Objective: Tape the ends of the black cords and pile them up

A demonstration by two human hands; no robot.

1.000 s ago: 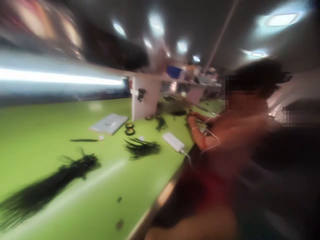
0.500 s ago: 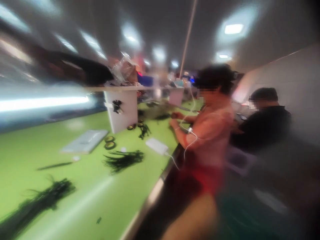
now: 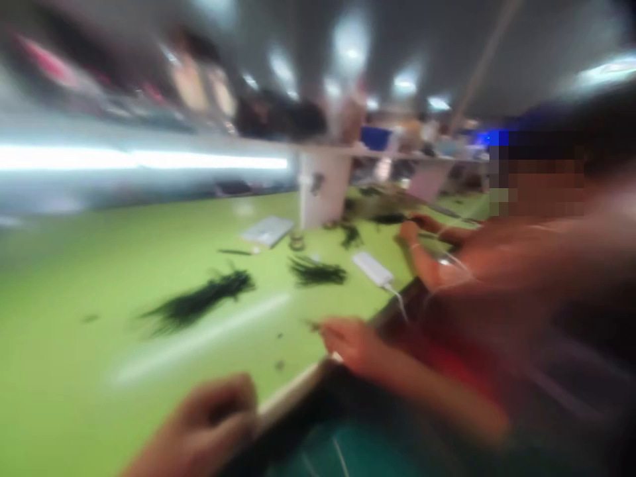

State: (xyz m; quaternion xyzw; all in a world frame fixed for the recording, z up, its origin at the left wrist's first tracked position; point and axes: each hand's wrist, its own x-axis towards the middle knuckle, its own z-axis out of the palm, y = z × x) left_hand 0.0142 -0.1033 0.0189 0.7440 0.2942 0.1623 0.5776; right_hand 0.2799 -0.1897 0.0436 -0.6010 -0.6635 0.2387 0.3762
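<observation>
My right hand [image 3: 352, 346] is at the front edge of the green table [image 3: 163, 411], fingers pinched on a thin dark strip [image 3: 314, 325] whose tip pokes out to the left. What this strip is, I cannot make out. Nearer to me, my left hand [image 3: 213, 419] is curled closed at the same edge; blur and its own fingers hide whatever it may hold. Beyond my hands lie a large bundle of dark thin strands [image 3: 201, 298] and a smaller dark bundle [image 3: 318, 271]. Small dark scraps [image 3: 279, 365] dot the tabletop near my left hand.
A co-worker [image 3: 521, 278] sits close on the right, hands at the table. A white power bank [image 3: 372, 269] with a cable, tape rolls [image 3: 297, 241], a pale flat box [image 3: 268, 231] and a white shelf support [image 3: 322, 192] stand farther back. A bright lamp runs under the shelf.
Both my hands have come into clear view at the table edge, the right one with a thin dark strip. The view has swung left, so the table things appear farther right and smaller.
</observation>
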